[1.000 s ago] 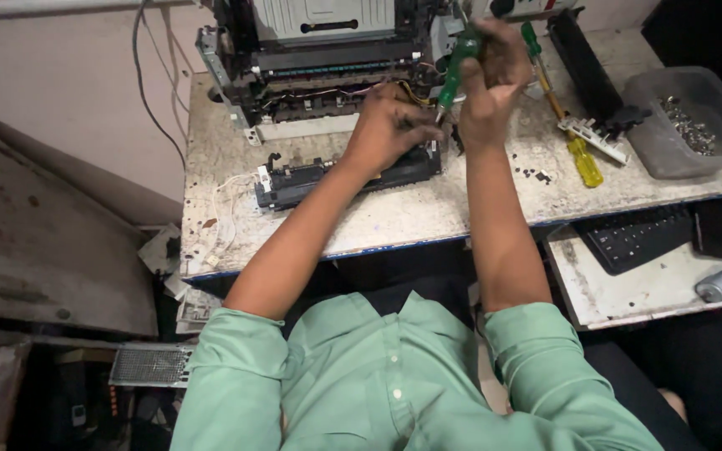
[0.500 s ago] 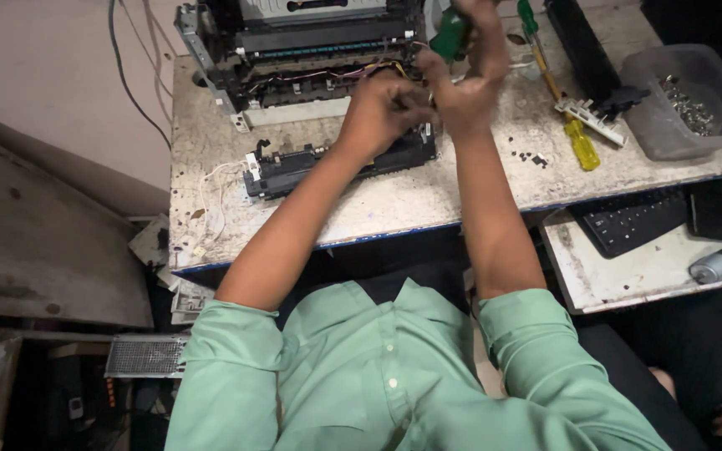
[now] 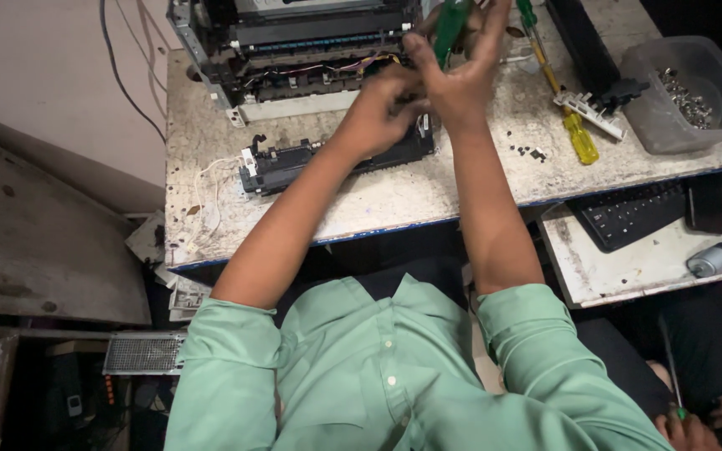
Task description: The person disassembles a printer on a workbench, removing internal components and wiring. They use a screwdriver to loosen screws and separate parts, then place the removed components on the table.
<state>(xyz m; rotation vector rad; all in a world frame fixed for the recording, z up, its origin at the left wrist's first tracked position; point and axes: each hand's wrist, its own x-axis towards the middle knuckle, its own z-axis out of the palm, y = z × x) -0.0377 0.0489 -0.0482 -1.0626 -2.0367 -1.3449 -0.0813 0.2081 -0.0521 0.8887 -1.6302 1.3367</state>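
Overhead, the room shows a pale wall point(image 3: 35, 75) on the left, a dusty sloping board point(image 3: 43, 242) below it and a dark floor with a metal grille point(image 3: 144, 353). Against the wall stands a worn, speckled stone tabletop point(image 3: 394, 196), with a lower white shelf point(image 3: 653, 267) to its right carrying a black keyboard point(image 3: 628, 215) and a small grey cylinder point(image 3: 712, 259). At the tabletop's far edge sits an opened printer point(image 3: 294, 42) with coloured wires showing. In front of it lies a long black printer part point(image 3: 327, 159), flat on the stone. A grey plastic tray point(image 3: 670, 117) of small metal bits stands at the right end, near a yellow-handled screwdriver point(image 3: 574, 125).

The left hand point(image 3: 378, 113) rests on the black part's right end, its grip curled shut, though on what I cannot tell. The right hand point(image 3: 461, 71), just beside it, has its grip closed around a green-handled screwdriver point(image 3: 449, 29) held upright.
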